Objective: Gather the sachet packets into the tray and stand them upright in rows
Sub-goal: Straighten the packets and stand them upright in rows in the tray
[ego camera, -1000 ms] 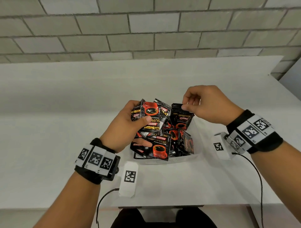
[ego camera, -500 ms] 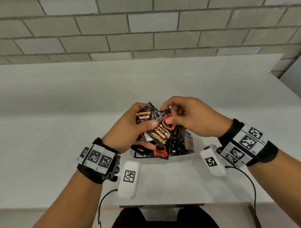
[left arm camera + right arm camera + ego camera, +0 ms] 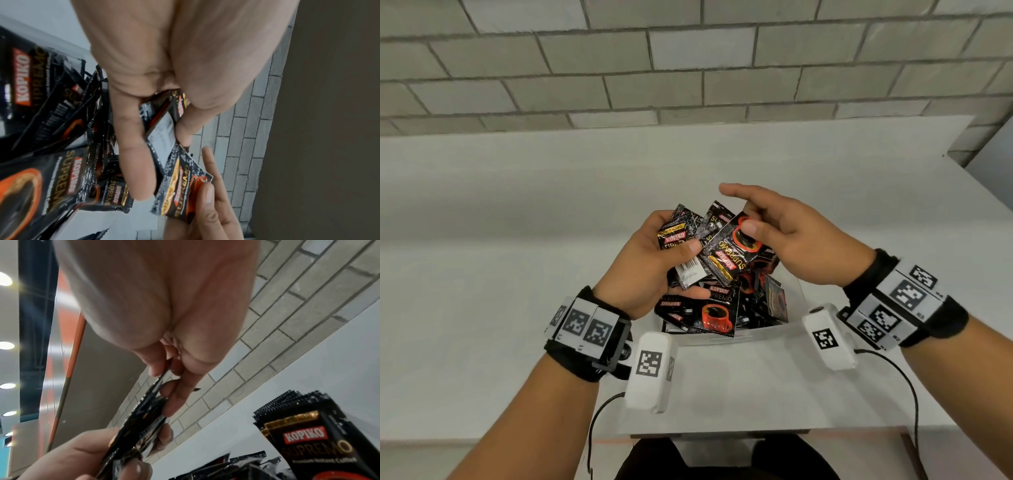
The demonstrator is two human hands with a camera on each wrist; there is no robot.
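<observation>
Sachets are being squared into a stack before standing: a fanned bunch of packets [image 3: 690,255] is gripped in the left hand [image 3: 654,270], thumb curled over the front, and one more sachet [image 3: 739,251] is pinched by thumb and fingers of the right hand [image 3: 787,240] and laid against that bunch, probably so edges can be aligned. Below both hands, the tray [image 3: 767,334] on the desk [image 3: 482,257] holds a loose jumble of sachets [image 3: 709,311], none yet in rows. Roughly four or five are counted in the bunch; the tray's count cannot be told.
</observation>
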